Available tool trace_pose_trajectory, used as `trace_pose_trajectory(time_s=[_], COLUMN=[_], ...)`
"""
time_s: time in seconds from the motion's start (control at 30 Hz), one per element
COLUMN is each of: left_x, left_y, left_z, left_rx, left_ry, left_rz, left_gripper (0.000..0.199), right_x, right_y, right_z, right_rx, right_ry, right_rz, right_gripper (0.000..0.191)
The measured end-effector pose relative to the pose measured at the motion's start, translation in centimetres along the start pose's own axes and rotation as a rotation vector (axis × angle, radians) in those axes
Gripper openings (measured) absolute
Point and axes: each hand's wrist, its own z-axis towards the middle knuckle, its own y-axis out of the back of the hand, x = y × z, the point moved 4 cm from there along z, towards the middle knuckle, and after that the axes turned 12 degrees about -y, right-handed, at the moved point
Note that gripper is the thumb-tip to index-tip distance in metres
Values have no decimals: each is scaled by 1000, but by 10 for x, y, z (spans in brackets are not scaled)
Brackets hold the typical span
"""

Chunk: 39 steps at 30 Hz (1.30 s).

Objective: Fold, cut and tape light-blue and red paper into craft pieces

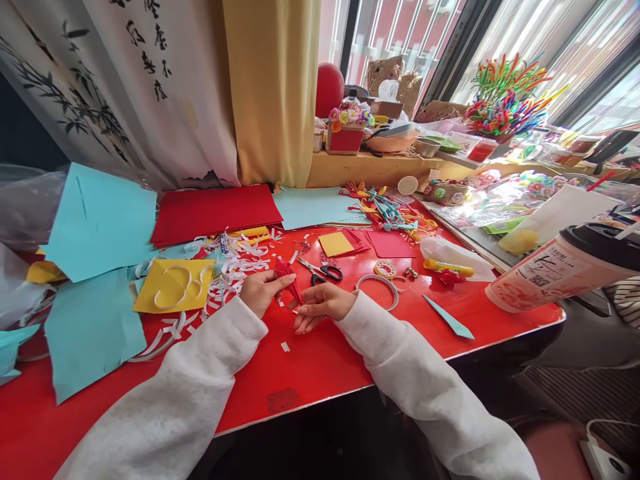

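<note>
A narrow folded piece of red paper (294, 287) is held slanting above the red table (320, 370). My left hand (260, 292) pinches its left side near the top. The lower end lies between the fingers of my right hand (325, 307). Black-handled scissors (320, 271) rest just behind my hands. Beside my right wrist is a roll of tape (386, 293), with a smaller roll (385, 269) beyond it. A yellow square (336, 244) sits on red paper squares behind the scissors.
White paper strips (243, 267) and yellow paper (175, 285) lie left. Blue sheets (95, 333) cover the far left, a red stack (215, 212) the back. At right are a pointed blue piece (449, 317), a glue stick (449, 268) and a tilted drink cup (555, 273).
</note>
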Motion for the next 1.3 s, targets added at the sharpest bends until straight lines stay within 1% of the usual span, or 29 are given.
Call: trace_pose_trajectory(time_s=[0.1,0.2,0.3,0.43,0.53,0.73,0.9,1.07,1.17,1.3], left_x=[-3,-6,-7,-3,1,2,5,6,5,4], left_y=[-2,-3,-6,-8,-8,-7,-11,-11,-9,-7], left_z=[-1,0,1,1,1,1,1,0,0,-2], left_rx=[11,11,53,101,110,112,120,64,33,10], left_ry=[0,-7,-5,-22,-16,-29,-38,-5,34,82], left_rz=[23,48,26,-3,-23,24,-68,-150,-195,-237], left_gripper=[24,25,27,28,28,26,26,24,21,18], right_x=[0,4,6,5,3,2,3,3,3,3], right_y=[-2,-3,0,4,5,2,2,1,0,-3], right_z=[0,-1,0,3,3,3,1,1,2,2], right_rx=[-10,-56,-102,-128,-144,-130,-171,-162,-149,-57], right_ry=[-13,34,77,63,48,36,39,37,62,101], right_rz=[23,74,103,82,72,45,28,16,21,47], right_gripper=[49,43,37,34,33,34,27,31,35,36])
